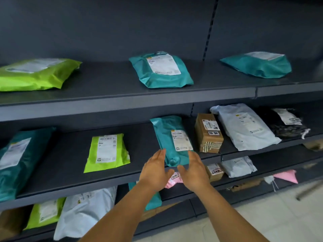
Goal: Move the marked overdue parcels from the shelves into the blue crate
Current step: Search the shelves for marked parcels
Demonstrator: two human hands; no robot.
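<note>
Teal parcel (172, 142) lies between both outstretched hands, left (154, 170) and right (194, 170), each grip spread.

Both bare forearms extend forward and upward, converging toward the hands. The left hand (154, 172) is open, fingers straight and together, palm facing inward. The right hand (194, 170) mirrors it, fingers extended, palm facing the left. The thumbs point toward each other, nearly touching. Neither hand grips anything.

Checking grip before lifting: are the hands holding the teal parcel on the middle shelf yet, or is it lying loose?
Lying loose. The teal parcel lies flat on the shelf; left hand and right hand flank its near end, fingers straight.
</note>
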